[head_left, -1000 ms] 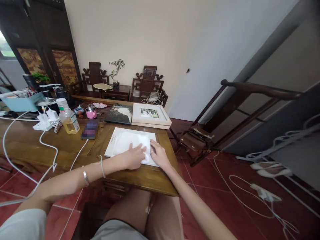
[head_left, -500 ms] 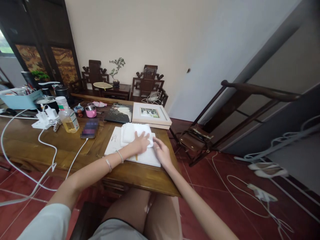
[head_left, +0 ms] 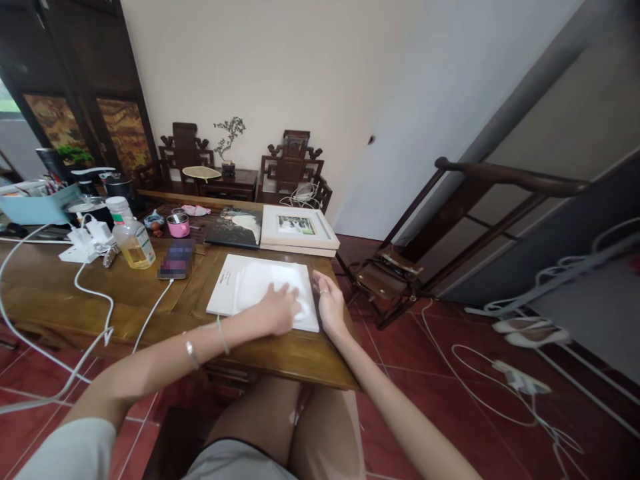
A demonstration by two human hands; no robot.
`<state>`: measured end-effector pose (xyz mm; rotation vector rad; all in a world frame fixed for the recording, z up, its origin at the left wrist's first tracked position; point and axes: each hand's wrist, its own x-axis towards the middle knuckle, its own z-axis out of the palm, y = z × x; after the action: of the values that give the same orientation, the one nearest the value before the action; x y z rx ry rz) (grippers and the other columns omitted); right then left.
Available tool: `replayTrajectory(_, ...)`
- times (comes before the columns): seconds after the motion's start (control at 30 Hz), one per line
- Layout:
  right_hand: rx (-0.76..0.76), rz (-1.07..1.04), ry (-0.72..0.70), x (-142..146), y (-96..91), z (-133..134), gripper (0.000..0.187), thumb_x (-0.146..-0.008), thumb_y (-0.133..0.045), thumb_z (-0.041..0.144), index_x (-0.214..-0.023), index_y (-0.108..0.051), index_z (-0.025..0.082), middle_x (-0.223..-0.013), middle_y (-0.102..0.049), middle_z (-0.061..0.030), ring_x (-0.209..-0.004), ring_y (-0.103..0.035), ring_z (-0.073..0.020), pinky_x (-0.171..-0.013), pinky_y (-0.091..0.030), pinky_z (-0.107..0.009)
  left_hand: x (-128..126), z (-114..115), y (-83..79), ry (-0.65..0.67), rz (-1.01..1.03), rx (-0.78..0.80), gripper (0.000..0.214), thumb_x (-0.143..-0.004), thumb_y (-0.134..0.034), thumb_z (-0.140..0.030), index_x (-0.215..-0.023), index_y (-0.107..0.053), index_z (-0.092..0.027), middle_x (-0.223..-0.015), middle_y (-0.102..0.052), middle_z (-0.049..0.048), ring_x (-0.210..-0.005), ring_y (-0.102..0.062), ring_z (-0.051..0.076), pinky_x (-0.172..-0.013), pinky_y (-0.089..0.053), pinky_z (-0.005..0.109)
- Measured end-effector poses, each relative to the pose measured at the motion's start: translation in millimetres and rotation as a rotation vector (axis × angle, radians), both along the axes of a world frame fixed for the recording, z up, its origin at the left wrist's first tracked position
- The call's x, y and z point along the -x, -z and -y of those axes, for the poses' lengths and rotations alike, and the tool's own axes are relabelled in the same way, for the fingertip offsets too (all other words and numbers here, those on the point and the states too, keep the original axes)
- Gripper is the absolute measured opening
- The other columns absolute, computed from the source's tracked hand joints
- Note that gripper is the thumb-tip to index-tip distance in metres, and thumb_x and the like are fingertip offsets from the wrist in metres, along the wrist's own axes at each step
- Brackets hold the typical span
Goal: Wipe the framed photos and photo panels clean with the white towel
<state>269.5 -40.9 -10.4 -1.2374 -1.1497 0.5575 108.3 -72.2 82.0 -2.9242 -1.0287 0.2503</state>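
Note:
A thin white board or book cover (head_left: 226, 283) with small dark print along its left side lies flat near the table's right end. On top of it is a white cloth (head_left: 260, 280), blurred by motion. My left hand (head_left: 280, 308) presses down on the cloth and grips it, fingers slightly spread and bent. Just beyond the board's right edge, my right hand (head_left: 331, 307) rests on its side on the table, its fingers loosely stretched and holding nothing. Whether its fingertips touch the board I cannot tell.
Behind the board lie a framed picture (head_left: 300, 230) and a dark album-like picture (head_left: 234, 227). Leftward are a phone (head_left: 176, 259) on its cable, a bottle of yellow liquid (head_left: 134, 240), a pink cup (head_left: 179, 225) and a power strip (head_left: 80, 250). A wooden chair (head_left: 400, 280) stands right.
My left hand has drawn the cloth toward me across the board, baring the board's far edge. My right hand has come slightly down and away from the cloth to the board's right side.

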Motion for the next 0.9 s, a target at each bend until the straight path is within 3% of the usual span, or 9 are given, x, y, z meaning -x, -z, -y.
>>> replayTrajectory(0.1,-0.017,0.046,0.070,2,-10.4,7,0.040,-0.087,-0.042,0.039,-0.114,-0.062,0.016,-0.122,-0.063,-0.0116,-0.114,-0.056,-0.0233,-0.102,-0.038,-0.044,-17,-48,7.3,-0.023,0.038,-0.028,0.038,-0.079,-0.047,-0.004,-0.113,-0.061,-0.013,-0.146,-0.035,0.0155,-0.135,-0.029,0.034,-0.103,-0.027,0.061)
replayTrajectory(0.2,-0.097,0.110,0.119,6,-21.9,16,0.038,-0.088,-0.042,0.034,-0.116,-0.061,0.016,-0.124,-0.062,-0.0115,-0.118,-0.053,-0.0220,-0.105,-0.035,-0.042,-24,-56,9.9,-0.002,0.072,-0.032,0.037,-0.078,-0.045,0.000,-0.108,-0.063,-0.012,-0.145,-0.037,0.0142,-0.134,-0.030,0.033,-0.103,-0.028,0.059)
replayTrajectory(0.33,-0.209,0.138,0.174,7,-30.3,23,0.035,-0.090,-0.042,0.033,-0.117,-0.060,0.018,-0.122,-0.062,-0.0104,-0.116,-0.054,-0.0216,-0.103,-0.037,-0.042,-1,2,5.6,0.145,0.079,-0.025,0.034,-0.077,-0.045,-0.001,-0.104,-0.064,-0.010,-0.140,-0.043,0.0167,-0.131,-0.035,0.034,-0.100,-0.034,0.056)
replayTrajectory(0.47,-0.256,0.227,0.145,4,-36.2,26,0.030,-0.092,-0.041,0.032,-0.108,-0.063,0.019,-0.111,-0.066,-0.0096,-0.106,-0.059,-0.0221,-0.097,-0.042,-0.043,48,72,6.2,0.236,0.162,0.003,0.026,-0.076,-0.050,-0.008,-0.096,-0.066,-0.013,-0.142,-0.042,0.0123,-0.133,-0.033,0.032,-0.104,-0.034,0.051)
replayTrajectory(0.53,-0.273,0.392,-0.028,8,-41.2,28,0.028,-0.092,-0.041,0.030,-0.103,-0.065,0.020,-0.104,-0.067,-0.0089,-0.103,-0.060,-0.0222,-0.094,-0.045,-0.042,76,88,7.2,0.153,0.218,0.049,0.029,-0.072,-0.050,-0.003,-0.094,-0.066,-0.015,-0.147,-0.037,0.0082,-0.135,-0.031,0.030,-0.105,-0.033,0.049)
replayTrajectory(0.6,-0.275,0.630,-0.290,20,-46.8,34,0.027,-0.092,-0.043,0.028,-0.106,-0.065,0.021,-0.108,-0.067,-0.0089,-0.109,-0.057,-0.0231,-0.097,-0.043,-0.044,101,91,4.8,0.004,0.306,0.063,0.038,-0.066,-0.047,0.003,-0.093,-0.066,-0.016,-0.149,-0.033,0.0053,-0.137,-0.028,0.028,-0.108,-0.031,0.048)
replayTrajectory(0.7,-0.194,0.968,-0.552,48,-51.0,46,0.040,-0.090,-0.047,0.036,-0.127,-0.054,0.023,-0.135,-0.053,-0.0113,-0.131,-0.039,-0.0282,-0.107,-0.032,-0.052,131,79,-4.8,-0.225,0.472,0.012,0.046,-0.067,-0.040,0.007,-0.097,-0.066,-0.016,-0.149,-0.032,0.0049,-0.139,-0.027,0.025,-0.111,-0.030,0.045)
replayTrajectory(0.8,-0.062,1.129,-0.539,73,-47.7,58,0.064,-0.084,-0.054,0.052,-0.140,-0.040,0.025,-0.150,-0.031,-0.0149,-0.141,-0.019,-0.0358,-0.107,-0.022,-0.064,152,68,-12.2,-0.332,0.611,-0.064,0.041,-0.077,-0.036,0.002,-0.101,-0.065,-0.014,-0.150,-0.030,0.0078,-0.138,-0.029,0.024,-0.113,-0.028,0.041)
replayTrajectory(0.9,-0.004,1.177,-0.512,80,-42.1,68,0.077,-0.076,-0.058,0.062,-0.140,-0.040,0.023,-0.151,-0.028,-0.0184,-0.141,-0.016,-0.0396,-0.106,-0.018,-0.068,162,63,-10.4,-0.382,0.680,-0.095,0.035,-0.083,-0.036,-0.005,-0.101,-0.065,-0.013,-0.149,-0.032,0.0088,-0.136,-0.034,0.025,-0.112,-0.030,0.039)
